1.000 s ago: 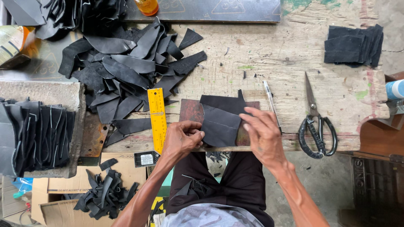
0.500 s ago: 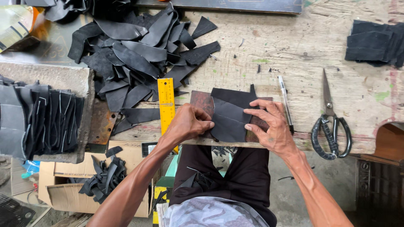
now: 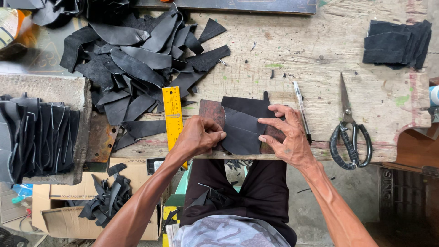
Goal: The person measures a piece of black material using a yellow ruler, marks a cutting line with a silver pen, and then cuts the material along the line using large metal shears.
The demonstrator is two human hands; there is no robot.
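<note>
— Worn wooden bench [image 3: 320, 50]: where's the black rubber piece [image 3: 241, 130]?
— At the near edge, between both hands.
— Fingers?
— Left hand [image 3: 197, 137] clenched, pinching its left edge; right hand [image 3: 288, 137] spread, fingertips [image 3: 261, 121] pressing its right side.

Rubber piece [image 3: 241, 132] was black, on a reddish-brown board [image 3: 211, 111]. Ruler [image 3: 173, 114] was yellow with black markings; scissors [image 3: 349, 132] had black handles. Tabletop [image 3: 311, 50] was pale, worn wood with green flecks.

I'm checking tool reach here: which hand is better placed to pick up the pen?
Right, probably. The pen lies just beyond the right hand, beside its fingertips. The left hand is across the black rubber piece, nearer the yellow ruler.
</note>
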